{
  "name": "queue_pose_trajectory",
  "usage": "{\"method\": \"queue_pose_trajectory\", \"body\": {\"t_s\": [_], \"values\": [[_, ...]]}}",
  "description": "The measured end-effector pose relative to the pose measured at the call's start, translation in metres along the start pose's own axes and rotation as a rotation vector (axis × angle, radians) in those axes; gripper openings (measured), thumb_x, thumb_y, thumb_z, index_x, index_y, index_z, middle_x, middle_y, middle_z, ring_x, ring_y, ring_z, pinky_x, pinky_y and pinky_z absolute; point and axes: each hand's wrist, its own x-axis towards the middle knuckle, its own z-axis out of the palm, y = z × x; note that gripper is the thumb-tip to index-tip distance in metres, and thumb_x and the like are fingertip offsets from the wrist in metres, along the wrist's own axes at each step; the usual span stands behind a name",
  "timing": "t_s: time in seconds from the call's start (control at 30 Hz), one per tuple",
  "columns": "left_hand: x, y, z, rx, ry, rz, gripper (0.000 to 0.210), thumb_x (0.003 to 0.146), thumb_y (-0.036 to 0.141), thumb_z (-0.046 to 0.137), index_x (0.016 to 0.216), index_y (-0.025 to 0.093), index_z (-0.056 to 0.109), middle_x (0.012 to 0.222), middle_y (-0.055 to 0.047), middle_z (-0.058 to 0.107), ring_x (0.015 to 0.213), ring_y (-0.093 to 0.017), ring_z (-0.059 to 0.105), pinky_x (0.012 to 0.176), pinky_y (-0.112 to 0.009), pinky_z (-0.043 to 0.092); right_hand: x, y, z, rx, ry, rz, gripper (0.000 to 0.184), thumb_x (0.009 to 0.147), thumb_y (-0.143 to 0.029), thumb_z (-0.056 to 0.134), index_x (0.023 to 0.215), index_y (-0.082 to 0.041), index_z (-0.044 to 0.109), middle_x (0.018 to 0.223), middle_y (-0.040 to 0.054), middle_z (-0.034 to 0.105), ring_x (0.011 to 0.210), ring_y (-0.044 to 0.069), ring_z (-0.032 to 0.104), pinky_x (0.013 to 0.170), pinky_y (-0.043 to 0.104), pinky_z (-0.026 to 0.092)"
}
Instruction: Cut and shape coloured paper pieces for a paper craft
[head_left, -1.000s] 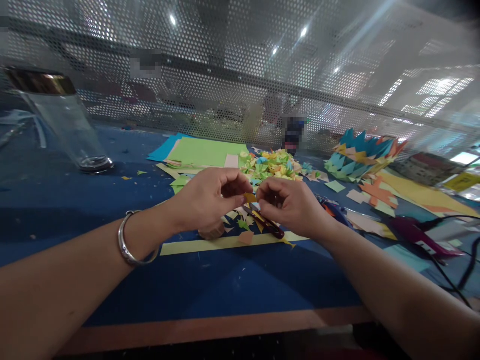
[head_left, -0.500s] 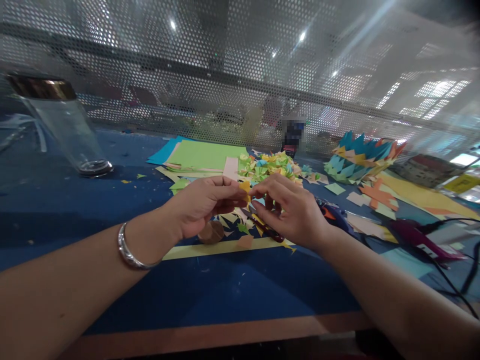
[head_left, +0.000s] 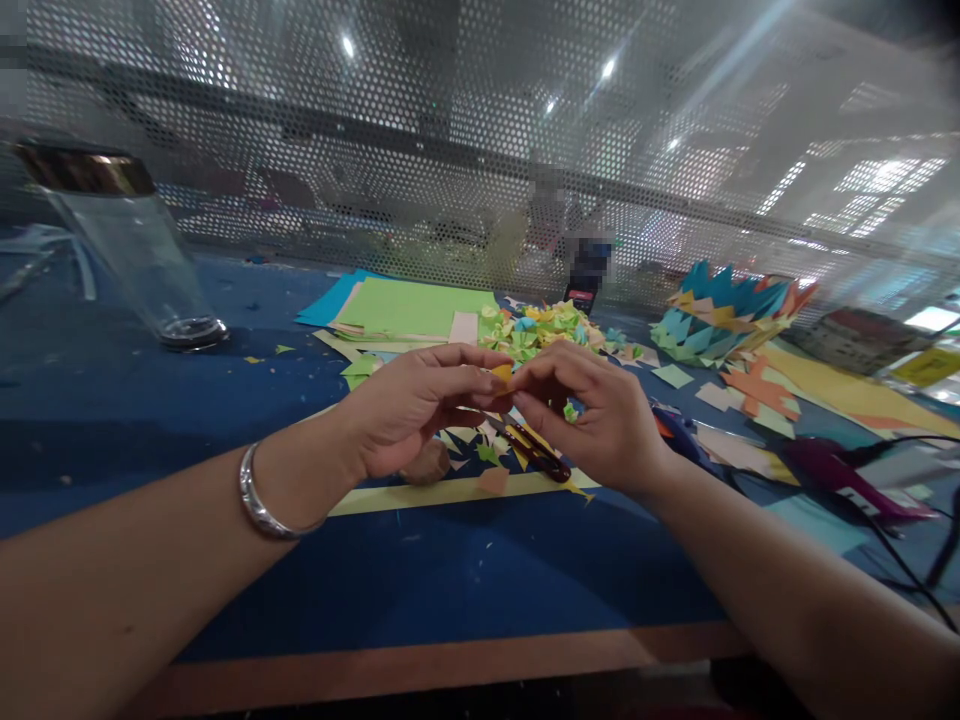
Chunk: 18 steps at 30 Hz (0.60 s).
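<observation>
A small piece of yellow-orange paper [head_left: 502, 376] is pinched between the fingertips of both hands above the table. My left hand [head_left: 420, 405], with a silver bangle on its wrist, grips it from the left, and my right hand [head_left: 589, 410] from the right. Fingers cover much of the paper, so its full shape is hidden. Below the hands lie dark red-handled scissors [head_left: 541, 455] among paper scraps. A round brown object [head_left: 426, 464] sits under the left hand, partly hidden. A pale yellow paper strip [head_left: 397, 496] runs along the table in front.
Behind the hands are stacked coloured sheets [head_left: 424, 305] and a heap of small folded paper pieces [head_left: 540, 330]. A glass jar [head_left: 142, 250] stands at left. To the right are a paper crown-like ring [head_left: 727, 310] and a purple corded tool [head_left: 847, 480]. A perforated metal screen [head_left: 420, 160] rises behind.
My right hand's fingers have closed in on the yellow-orange paper, meeting the left fingertips. The paper now looks turned or folded, showing a different outline.
</observation>
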Motion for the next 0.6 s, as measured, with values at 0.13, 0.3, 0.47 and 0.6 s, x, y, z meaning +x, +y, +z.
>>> {"method": "queue_pose_trajectory", "body": {"t_s": [0.13, 0.3, 0.47, 0.6], "values": [[-0.0009, -0.0008, -0.0015, 0.028, -0.029, -0.004, 0.007, 0.081, 0.025, 0.076, 0.079, 0.018, 0.074, 0.083, -0.003, 0.073, 0.081, -0.013, 0.070, 0.071, -0.023, 0.052, 0.0005, -0.0034, 0.0010, 0.051, 0.005, 0.049, 0.002, 0.092, -0.021, 0.062, 0.091, -0.020, 0.063, 0.087, 0.0032, 0.063, 0.072, 0.013, 0.059, 0.062, 0.028, 0.049], [-0.0029, -0.0023, 0.0014, 0.033, 0.004, 0.056, 0.008, 0.079, 0.024, 0.077, 0.077, 0.017, 0.074, 0.080, -0.003, 0.074, 0.077, -0.013, 0.071, 0.078, -0.026, 0.055, -0.0001, -0.0034, 0.0026, 0.125, 0.021, 0.135, 0.004, 0.092, -0.023, 0.063, 0.090, -0.019, 0.063, 0.086, 0.0034, 0.062, 0.074, 0.014, 0.060, 0.063, 0.028, 0.050], [-0.0043, -0.0030, 0.0028, 0.125, -0.014, 0.142, 0.013, 0.080, 0.030, 0.077, 0.083, 0.018, 0.077, 0.081, -0.003, 0.074, 0.075, -0.013, 0.069, 0.076, -0.026, 0.057, 0.0001, -0.0011, 0.0027, 0.184, 0.034, 0.183, 0.002, 0.090, -0.021, 0.063, 0.089, -0.019, 0.062, 0.084, 0.0023, 0.060, 0.070, 0.013, 0.058, 0.060, 0.027, 0.049], [-0.0051, -0.0037, 0.0030, 0.241, -0.006, 0.212, 0.018, 0.075, 0.028, 0.081, 0.091, 0.018, 0.079, 0.086, -0.003, 0.076, 0.079, -0.014, 0.069, 0.080, -0.028, 0.057, 0.0010, -0.0012, 0.0019, 0.233, 0.053, 0.203, 0.003, 0.089, -0.020, 0.064, 0.089, -0.018, 0.061, 0.083, 0.0019, 0.060, 0.069, 0.012, 0.056, 0.059, 0.026, 0.047]]}}
